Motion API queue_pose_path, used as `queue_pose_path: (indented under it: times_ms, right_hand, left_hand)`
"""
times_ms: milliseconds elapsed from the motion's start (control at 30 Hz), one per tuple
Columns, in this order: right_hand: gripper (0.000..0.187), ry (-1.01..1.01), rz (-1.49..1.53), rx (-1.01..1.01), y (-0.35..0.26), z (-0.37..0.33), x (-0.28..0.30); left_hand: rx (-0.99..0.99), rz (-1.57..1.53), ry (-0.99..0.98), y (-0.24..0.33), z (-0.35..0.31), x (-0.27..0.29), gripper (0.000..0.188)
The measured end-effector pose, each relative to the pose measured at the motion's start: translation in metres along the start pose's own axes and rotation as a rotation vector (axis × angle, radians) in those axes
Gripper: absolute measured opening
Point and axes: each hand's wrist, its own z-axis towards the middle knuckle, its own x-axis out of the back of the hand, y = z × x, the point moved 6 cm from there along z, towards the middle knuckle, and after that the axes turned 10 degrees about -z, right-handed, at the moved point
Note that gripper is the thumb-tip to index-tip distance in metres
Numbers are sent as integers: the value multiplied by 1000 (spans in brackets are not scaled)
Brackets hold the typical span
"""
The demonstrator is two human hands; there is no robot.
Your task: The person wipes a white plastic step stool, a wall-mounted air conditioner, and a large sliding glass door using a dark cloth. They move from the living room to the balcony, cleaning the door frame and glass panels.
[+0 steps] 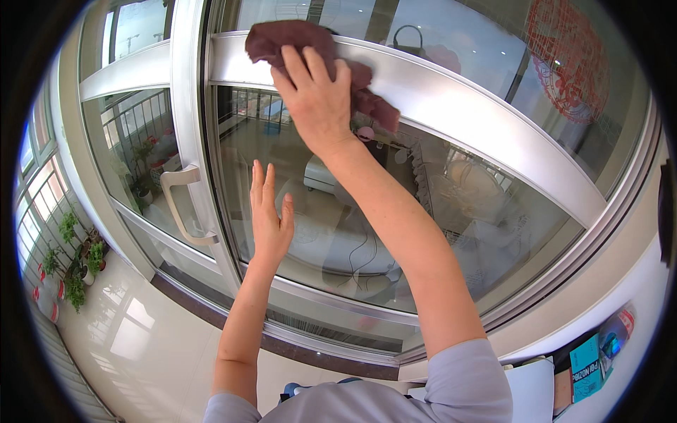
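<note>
A dark maroon cloth [293, 41] lies bunched against the silver crossbar [451, 88] of a glass sliding door. My right hand [315, 99] presses it there, fingers spread over the fabric, and one end of the cloth hangs down over the lower pane. Lower and to the left, my left hand [270, 218] is raised in front of the glass pane [331, 233] with fingers stretched out and nothing in it. Whether its palm touches the glass I cannot tell. The curved door handle [185, 204] is to the left of that hand.
Potted plants [74, 261] and clear bottles [46, 299] line the far left by a railing. A red round paper decoration [570, 60] shows on the upper pane. At the lower right are a teal box [587, 368] and a bottle [617, 331]. Glossy tiles [134, 338] cover the floor.
</note>
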Motion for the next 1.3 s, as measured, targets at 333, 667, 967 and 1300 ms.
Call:
queue_pose_path:
  times_ms: [333,667,967,1300]
  right_hand:
    - [25,-123,138,23,44,-184,100]
    - [54,84,-704,-976,361,-391,333]
    - [56,-447,-357,-621,284,-417,311]
    - [29,-300,-34,-302,73,-339,190]
  left_hand:
    - [-41,14,-280,32,-84,-21,52]
    - [-166,-73,-569,92,-128,-158,62]
    - [-184,88,-537,89,-136,-169,69]
    - [66,-87,-438,44,-165,-108,59]
